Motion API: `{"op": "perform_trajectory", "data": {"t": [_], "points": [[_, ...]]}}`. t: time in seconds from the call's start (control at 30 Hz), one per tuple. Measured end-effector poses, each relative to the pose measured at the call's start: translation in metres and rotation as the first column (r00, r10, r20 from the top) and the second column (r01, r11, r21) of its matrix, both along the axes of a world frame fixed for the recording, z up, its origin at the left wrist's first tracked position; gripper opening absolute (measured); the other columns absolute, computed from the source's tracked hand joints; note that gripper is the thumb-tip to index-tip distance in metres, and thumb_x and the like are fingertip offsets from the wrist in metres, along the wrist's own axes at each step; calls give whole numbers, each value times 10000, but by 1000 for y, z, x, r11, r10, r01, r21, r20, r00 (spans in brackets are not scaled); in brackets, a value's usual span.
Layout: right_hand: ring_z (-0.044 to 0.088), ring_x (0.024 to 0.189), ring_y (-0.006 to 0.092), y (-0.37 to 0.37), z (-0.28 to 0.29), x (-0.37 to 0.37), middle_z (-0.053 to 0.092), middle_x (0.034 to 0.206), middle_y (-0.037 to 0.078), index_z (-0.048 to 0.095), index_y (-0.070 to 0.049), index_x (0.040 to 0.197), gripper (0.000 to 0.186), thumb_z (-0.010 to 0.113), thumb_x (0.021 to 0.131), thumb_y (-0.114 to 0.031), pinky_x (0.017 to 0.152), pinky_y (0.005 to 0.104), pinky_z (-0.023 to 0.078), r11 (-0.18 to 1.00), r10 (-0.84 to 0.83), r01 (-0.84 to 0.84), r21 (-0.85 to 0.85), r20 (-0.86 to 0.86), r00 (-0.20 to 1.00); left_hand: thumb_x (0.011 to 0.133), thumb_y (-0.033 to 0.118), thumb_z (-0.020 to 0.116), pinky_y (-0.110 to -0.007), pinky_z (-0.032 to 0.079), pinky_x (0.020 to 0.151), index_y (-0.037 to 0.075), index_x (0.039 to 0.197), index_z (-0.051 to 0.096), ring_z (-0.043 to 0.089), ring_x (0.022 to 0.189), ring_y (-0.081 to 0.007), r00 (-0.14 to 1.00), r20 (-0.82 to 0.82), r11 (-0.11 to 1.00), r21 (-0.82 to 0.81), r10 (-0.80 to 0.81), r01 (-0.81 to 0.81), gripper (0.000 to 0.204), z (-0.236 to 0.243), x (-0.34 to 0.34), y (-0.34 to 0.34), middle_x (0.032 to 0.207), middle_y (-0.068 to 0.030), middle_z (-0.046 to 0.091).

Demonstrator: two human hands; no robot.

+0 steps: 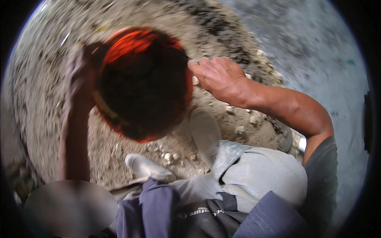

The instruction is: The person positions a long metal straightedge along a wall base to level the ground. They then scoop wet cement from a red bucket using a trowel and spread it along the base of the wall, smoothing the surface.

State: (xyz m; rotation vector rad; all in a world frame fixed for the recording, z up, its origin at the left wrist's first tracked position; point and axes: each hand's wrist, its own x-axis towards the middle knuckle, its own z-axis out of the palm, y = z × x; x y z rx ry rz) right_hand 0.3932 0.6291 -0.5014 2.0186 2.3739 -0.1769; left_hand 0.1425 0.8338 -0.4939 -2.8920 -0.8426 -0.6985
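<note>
A round orange-red bucket [131,43] hangs in front of me at the upper left, its open top facing me. The inside is dark, so what it holds cannot be made out clearly. My right hand [217,76] grips the right side of the rim with curled fingers. On the opposite side, my left hand [81,73] is closed at the left edge of the bucket, dim and smeared by motion. Both arms reach out around the bucket, the right one bent at the elbow.
Sandy soil [43,99] with scattered small stones [239,129] lies under the bucket. A grey concrete surface [301,51] runs along the right. My dusty shoes [145,166] and grey trouser leg [266,170] are just below the bucket. A blurred oval covers the lower left.
</note>
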Motion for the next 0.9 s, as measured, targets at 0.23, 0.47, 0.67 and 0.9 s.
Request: {"op": "perform_trajectory", "data": {"t": [0.23,0.47,0.67,0.9], "points": [[647,720,296,-3,8,-50,619,842,136,526,-1,962,151,515,824,-59,631,360,537,989,57,-27,-144,207,977,1002,375,376,-278,514,712,-12,1121,610,615,790,-136,774,380,341,-913,506,226,468,0,8,-3,972,-110,651],[615,718,347,5,59,-37,586,776,190,492,11,964,175,513,885,-144,618,441,479,937,-23,14,-350,-20,1000,1000,377,373,-293,533,776,-40,1122,596,637,848,-161,703,393,261,-920,593,294,487,-5,-8,-1,971,-130,652],[592,792,392,13,27,-22,590,784,207,502,-22,1010,226,520,901,-219,689,475,452,772,-175,-13,-636,-232,957,1004,365,365,-301,531,793,-34,1120,600,638,880,-170,707,425,247,-905,566,346,477,-5,-1,0,993,-134,652],[612,750,349,26,72,-10,601,763,174,514,-42,991,195,524,890,-209,676,445,486,878,-70,193,-438,281,957,1003,372,363,-303,524,804,-26,1122,602,634,881,-176,704,392,269,-920,592,287,479,0,-6,-6,1024,-140,646]]}}
